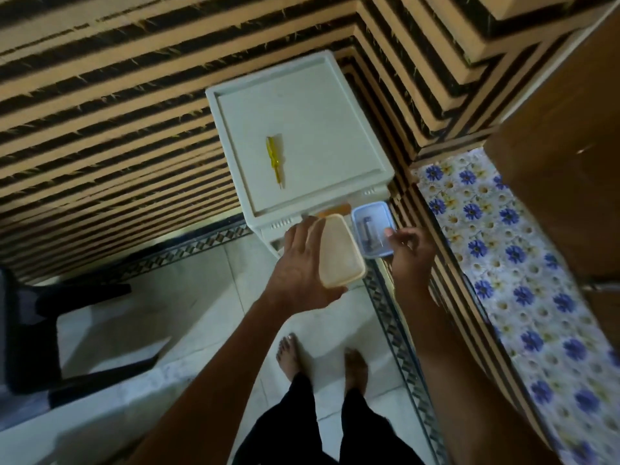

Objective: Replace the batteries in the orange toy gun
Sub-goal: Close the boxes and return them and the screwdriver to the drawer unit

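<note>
My left hand (pixel 297 266) holds a cream rectangular lid (pixel 340 251) by its edge, thumb under its near end. My right hand (pixel 411 253) grips the near right rim of a small clear box with a blue rim (pixel 374 229); a dark object lies inside it, too dim to identify. Both are held in front of a white plastic drawer unit (pixel 302 105). A yellow screwdriver (pixel 275 161) lies on the unit's top. An orange thing (pixel 335 209), mostly hidden, shows in the open top drawer behind the lid.
Striped walls meet in a corner behind the drawer unit. A bed with a blue-flowered sheet (pixel 510 263) runs along the right, beside a wooden panel (pixel 563 162). A dark chair (pixel 50 330) stands at the left. My bare feet (pixel 322 360) are on the tiled floor.
</note>
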